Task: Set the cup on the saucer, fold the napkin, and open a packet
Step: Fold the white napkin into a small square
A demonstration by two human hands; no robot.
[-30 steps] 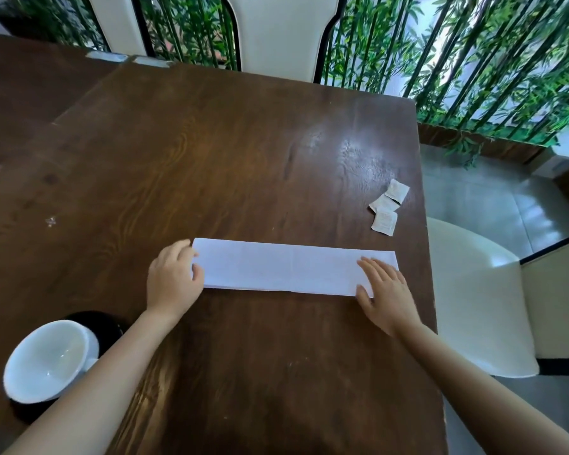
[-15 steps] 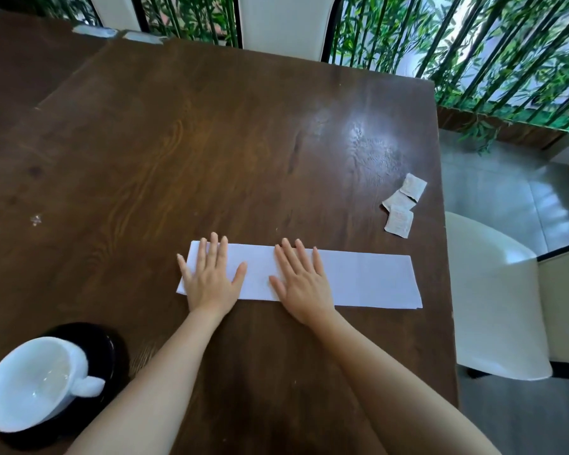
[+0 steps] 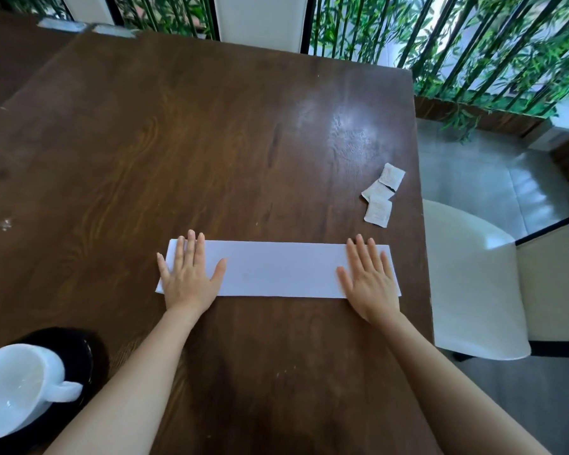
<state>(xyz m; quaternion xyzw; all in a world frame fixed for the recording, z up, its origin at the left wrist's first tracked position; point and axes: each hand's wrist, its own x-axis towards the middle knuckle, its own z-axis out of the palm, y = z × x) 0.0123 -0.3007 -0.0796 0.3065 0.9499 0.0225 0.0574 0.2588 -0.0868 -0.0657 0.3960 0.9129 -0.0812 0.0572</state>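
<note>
Item: long white folded paper napkin (image 3: 278, 273). My left hand (image 3: 188, 280) and right hand (image 3: 371, 284) lie flat, spread, grasping nothing; I'd press the crease evenly, though it seems set.

No legible text, label, brand, number or sign is recorded. Faint print is borne by the three small white packets (image 3: 382, 194) near the right edge of the table (image 3: 211, 142), but it is too small and blurred to be read.

brown wooden table (image 3: 211, 142) | white chair (image 3: 473, 290) at right | bamboo stems (image 3: 473, 44) behind
</note>
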